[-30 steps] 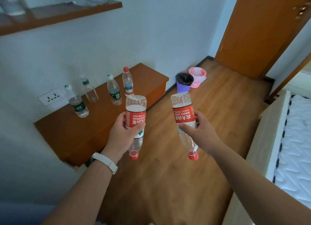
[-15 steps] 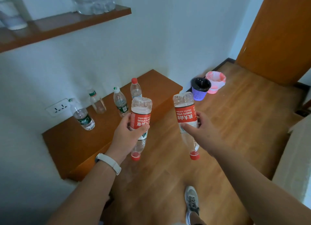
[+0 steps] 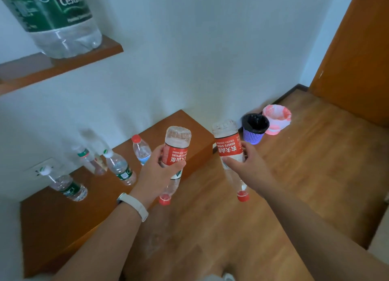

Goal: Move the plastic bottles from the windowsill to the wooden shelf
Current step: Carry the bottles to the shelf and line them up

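Note:
My left hand (image 3: 156, 175) grips a clear plastic bottle with a red label (image 3: 176, 152), held upside down so its red cap points at the floor. My right hand (image 3: 249, 168) holds a second red-label bottle (image 3: 228, 146) the same way, cap down. Both bottles hang above the wooden floor, beside the low wooden shelf (image 3: 63, 219). Several small bottles stand on that shelf near the wall: a green-label one (image 3: 67, 186), another green-label one (image 3: 121, 169), a blue-label one with a red cap (image 3: 141, 150) and a blurred one (image 3: 90, 160).
A higher wooden wall shelf (image 3: 69, 65) carries a large 6L water jug (image 3: 56, 21). A wall socket (image 3: 43, 167) sits behind the low shelf. A purple bin with a black liner (image 3: 254, 129) and a pink bin (image 3: 276, 119) stand on the floor by the wall. An orange door (image 3: 357, 53) is at right.
The view has shifted closer to the wall and the low shelf, and the upper shelf with the jug looms larger. Both hands still hold their bottles upside down.

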{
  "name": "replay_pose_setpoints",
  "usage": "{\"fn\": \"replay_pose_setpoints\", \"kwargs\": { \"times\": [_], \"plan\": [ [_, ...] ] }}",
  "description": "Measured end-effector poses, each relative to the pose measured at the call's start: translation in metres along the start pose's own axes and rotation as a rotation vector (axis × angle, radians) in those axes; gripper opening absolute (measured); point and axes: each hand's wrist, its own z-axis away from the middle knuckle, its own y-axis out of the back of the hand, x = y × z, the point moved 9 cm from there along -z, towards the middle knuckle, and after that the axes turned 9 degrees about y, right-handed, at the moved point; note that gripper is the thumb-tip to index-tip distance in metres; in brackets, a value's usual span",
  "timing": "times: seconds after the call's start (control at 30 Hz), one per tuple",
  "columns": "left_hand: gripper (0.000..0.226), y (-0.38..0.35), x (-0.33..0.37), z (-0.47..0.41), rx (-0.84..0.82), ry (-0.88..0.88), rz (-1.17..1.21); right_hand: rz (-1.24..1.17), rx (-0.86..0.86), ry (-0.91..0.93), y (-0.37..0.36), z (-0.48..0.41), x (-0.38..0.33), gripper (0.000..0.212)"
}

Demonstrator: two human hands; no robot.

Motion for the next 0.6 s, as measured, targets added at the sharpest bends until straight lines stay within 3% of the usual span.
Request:
{"fn": "replay_pose_setpoints", "kwargs": {
  "times": [0.6],
  "plan": [
    [0.057, -0.038, 0.002, -0.183, 0.023, 0.130, -0.046, 0.132, -0.152, -0.096, -0.023, -0.161, 0.051, 0.061]
  ]
}}
